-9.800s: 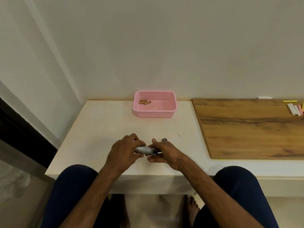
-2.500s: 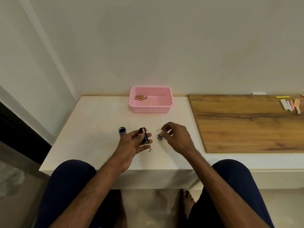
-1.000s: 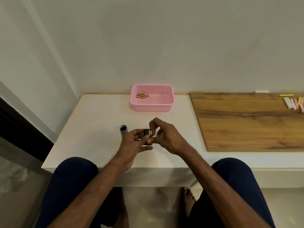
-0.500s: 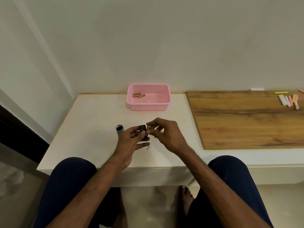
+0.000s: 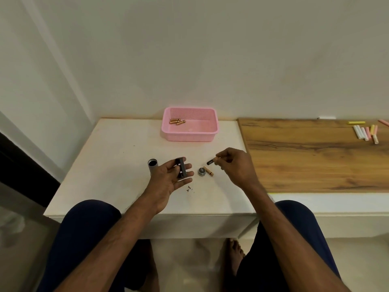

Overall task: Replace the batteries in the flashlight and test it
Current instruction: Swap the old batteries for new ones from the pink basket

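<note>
Two hands, one battery out.
My right hand [image 5: 235, 165] pinches a battery [image 5: 211, 161]; my left hand [image 5: 168, 180] thumb-pins the black battery holder [image 5: 181, 170] on flat fingers; printing unreadable.

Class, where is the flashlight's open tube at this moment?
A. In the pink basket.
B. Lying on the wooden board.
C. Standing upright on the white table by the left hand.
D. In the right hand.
C: the tube stands upright, open end up, on the white table beside the left hand.
</note>
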